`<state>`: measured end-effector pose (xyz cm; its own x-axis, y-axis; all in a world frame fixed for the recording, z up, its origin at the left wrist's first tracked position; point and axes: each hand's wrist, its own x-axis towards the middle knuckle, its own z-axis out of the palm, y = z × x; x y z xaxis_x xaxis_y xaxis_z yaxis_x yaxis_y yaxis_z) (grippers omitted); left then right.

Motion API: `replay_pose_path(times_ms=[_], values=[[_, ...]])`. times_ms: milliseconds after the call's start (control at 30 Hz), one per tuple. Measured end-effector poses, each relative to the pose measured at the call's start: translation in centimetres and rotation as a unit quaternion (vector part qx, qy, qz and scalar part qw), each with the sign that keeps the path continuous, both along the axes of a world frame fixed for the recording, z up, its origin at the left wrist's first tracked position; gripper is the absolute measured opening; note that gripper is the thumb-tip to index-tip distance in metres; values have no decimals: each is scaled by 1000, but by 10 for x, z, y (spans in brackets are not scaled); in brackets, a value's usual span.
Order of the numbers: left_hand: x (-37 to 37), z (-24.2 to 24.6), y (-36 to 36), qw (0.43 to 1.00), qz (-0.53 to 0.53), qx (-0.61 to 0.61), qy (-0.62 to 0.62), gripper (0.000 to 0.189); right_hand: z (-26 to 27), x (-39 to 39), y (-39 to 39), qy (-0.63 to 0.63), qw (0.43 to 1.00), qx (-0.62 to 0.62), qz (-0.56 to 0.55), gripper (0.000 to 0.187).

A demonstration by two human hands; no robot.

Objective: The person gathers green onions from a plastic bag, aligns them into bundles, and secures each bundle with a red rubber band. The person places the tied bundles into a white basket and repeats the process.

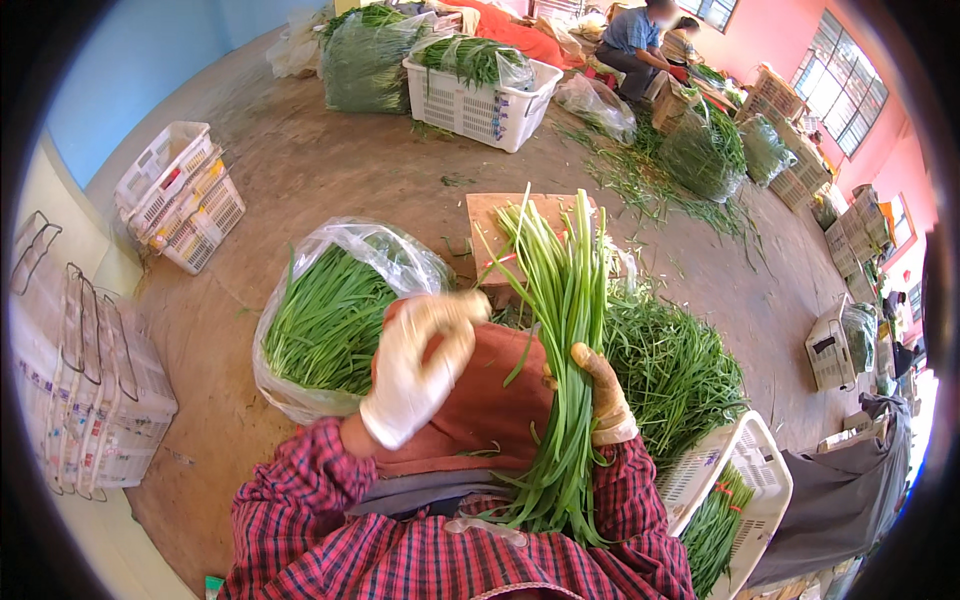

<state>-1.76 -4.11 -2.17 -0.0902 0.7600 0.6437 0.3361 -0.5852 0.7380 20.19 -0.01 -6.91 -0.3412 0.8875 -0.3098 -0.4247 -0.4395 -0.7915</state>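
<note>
My right hand (602, 390), in a stained glove, is wrapped around a bunch of green garlic chives (574, 300). The pale stem ends point up and away from me, and the leaves hang down over my lap. My left hand (424, 360), in a white glove, is left of the bunch with thumb and fingers curled towards each other. It is blurred, so I cannot tell whether a thin leaf is between its fingertips. A reddish-brown cloth (480, 420) covers my lap. Beyond the bunch is a wooden board (484, 225) with trimmings and a red object on it.
An open plastic bag of chives (322, 315) stands on the left. On the right lie a heap of loose chives (675, 367) and a white crate (772, 465) holding banded bunches. Stacked crates (187, 202) stand farther left. Two people sit at the back near another crate (465, 105).
</note>
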Motion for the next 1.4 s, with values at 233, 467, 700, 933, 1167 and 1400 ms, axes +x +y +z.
replay_pose_path(times_ms=[233,467,700,933,1167,1400], values=[[-20,-7,56,903,-132,-338,-228,34,16,1,-13,2,999,37,28,52],[2,-8,70,875,-162,-379,-253,32,26,-6,-21,0,999,38,22,58],[8,-6,68,854,-189,-400,-273,33,28,-2,-24,7,999,33,31,60],[9,-21,68,875,-198,-334,-290,22,21,2,-25,-20,999,26,18,59],[-37,51,98,783,-121,-122,-598,20,2,13,-24,8,1000,5,-8,51],[45,139,114,696,-535,-37,-477,27,-18,14,-21,51,998,-24,-18,47]])
